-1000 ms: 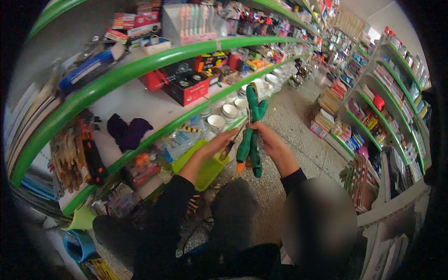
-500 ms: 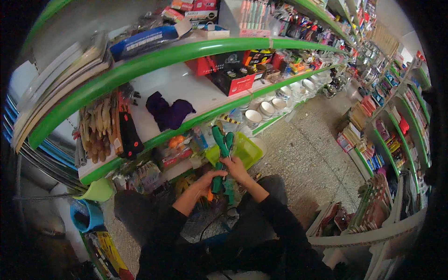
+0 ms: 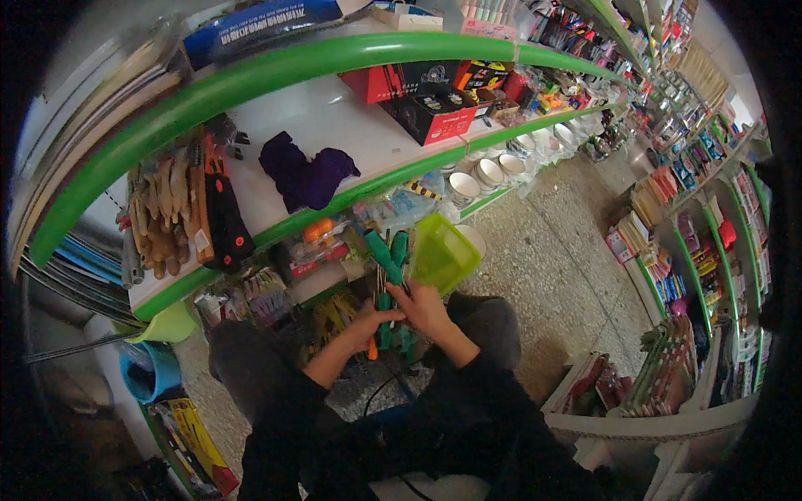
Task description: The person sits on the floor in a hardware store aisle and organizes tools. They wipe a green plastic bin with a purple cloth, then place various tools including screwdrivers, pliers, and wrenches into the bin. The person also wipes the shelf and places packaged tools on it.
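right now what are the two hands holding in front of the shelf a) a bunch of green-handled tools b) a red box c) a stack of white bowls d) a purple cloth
a: both the left hand and right hand grip a bunch of green-handled tools, while the purple cloth lies untouched on the shelf.

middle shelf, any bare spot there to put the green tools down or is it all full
Bare white shelf lies between the purple cloth and the red boxes. Left of the cloth, gloves crowd the board. Both hands hold the green tools.
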Motion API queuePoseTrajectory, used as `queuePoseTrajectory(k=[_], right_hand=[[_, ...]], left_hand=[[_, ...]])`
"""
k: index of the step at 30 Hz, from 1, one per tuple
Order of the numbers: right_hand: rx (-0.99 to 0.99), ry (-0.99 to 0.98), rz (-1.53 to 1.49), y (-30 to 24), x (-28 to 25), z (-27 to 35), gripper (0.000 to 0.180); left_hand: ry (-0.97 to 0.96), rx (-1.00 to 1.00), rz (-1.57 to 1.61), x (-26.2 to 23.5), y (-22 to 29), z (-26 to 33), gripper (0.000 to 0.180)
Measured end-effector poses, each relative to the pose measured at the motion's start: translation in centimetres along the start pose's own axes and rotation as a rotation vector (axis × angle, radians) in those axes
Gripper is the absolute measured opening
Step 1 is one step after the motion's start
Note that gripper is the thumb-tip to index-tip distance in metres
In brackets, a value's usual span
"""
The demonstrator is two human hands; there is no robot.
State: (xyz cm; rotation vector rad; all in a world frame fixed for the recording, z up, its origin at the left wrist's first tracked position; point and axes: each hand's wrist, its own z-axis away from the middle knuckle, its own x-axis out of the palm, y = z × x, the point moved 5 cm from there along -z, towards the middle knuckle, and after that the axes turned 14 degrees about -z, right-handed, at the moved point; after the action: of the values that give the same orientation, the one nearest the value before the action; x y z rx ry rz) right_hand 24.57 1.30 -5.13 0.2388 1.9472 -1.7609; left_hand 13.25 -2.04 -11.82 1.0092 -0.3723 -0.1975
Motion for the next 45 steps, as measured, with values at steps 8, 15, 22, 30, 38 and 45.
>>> queuePoseTrajectory(k=[8,15,22,30,38,45], right_hand=[[-0.027,0.040,0.405,-1.2,-1.1,0.5,0.031],[-0.177,-0.053,0.296,-1.1,-6.3,-1.1,0.033],[-0.059,-0.428,0.680,6.6,-13.2,-8.9,0.027],[0.045,-0.766,0.692,17.9,-4.3,-15.3,0.028],[-0.185,-0.532,0.809,18.5,-2.9,-17.3,0.022],[-0.143,-0.341,0.635,16.9,-3.8,-16.3,0.023]], left_hand=[[0.050,0.038,0.011,0.4,1.3,1.1,0.036],[0.022,-0.214,0.339,-2.7,-0.8,1.6,0.027],[0.054,-0.203,0.383,-1.7,0.3,1.4,0.025],[0.008,-0.360,0.299,-3.4,-4.0,-0.4,0.031],[-0.105,-0.294,0.405,-2.6,-3.4,-1.3,0.037],[-0.034,-0.315,0.372,-1.3,2.0,0.9,0.043]])
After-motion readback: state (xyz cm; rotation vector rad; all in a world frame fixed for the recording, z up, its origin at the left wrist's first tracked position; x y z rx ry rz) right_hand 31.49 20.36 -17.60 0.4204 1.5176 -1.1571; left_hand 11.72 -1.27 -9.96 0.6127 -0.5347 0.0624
